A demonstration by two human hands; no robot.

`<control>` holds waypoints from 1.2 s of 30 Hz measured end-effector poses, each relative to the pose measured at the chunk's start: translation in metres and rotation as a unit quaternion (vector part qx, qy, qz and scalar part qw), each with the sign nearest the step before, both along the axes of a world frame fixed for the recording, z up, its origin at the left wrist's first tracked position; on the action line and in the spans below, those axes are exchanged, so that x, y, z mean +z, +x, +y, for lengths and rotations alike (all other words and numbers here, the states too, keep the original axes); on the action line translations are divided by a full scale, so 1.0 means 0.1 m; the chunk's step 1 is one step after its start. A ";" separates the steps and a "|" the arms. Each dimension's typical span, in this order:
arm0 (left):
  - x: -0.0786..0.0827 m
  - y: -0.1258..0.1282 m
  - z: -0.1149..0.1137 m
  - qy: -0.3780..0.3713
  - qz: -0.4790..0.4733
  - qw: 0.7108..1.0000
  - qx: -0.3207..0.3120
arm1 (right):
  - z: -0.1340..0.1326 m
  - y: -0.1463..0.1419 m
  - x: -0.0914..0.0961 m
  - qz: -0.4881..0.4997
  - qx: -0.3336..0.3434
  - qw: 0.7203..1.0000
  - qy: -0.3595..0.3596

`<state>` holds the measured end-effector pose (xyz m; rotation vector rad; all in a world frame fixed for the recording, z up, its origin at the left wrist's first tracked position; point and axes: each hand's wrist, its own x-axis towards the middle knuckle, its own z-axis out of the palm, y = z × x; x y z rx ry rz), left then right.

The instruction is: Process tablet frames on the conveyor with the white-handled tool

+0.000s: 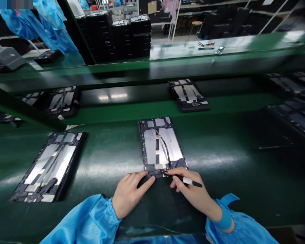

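1. Head view: I see a tablet frame [150, 145] on a green bench mat [109, 159], straight ahead of both hands, long axis pointing away from me.
2. Right hand [193, 187] pinches a black-and-white pen-like tool [190, 181], tip at the frame's near edge, beside a thin cable [165, 149].
3. Left hand [130, 196] rests on that edge, unclenched.
4. No legible writing.
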<state>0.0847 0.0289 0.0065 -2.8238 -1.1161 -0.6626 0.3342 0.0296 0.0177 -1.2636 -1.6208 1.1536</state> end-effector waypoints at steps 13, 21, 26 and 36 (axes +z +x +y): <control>0.02 0.03 0.02 -0.027 0.002 1.000 0.007 | -0.07 -0.03 -0.02 0.029 0.011 0.998 -0.054; 0.01 -0.01 0.01 -0.003 -0.019 1.000 -0.006 | -0.05 0.03 -0.03 0.037 -0.009 0.998 -0.042; 0.02 -0.03 0.02 0.004 -0.042 0.999 -0.012 | -0.04 -0.05 0.01 0.046 0.057 0.997 0.016; 0.01 -0.04 0.08 0.003 -0.048 0.999 -0.014 | 0.03 -0.11 0.17 -0.002 0.131 0.990 0.057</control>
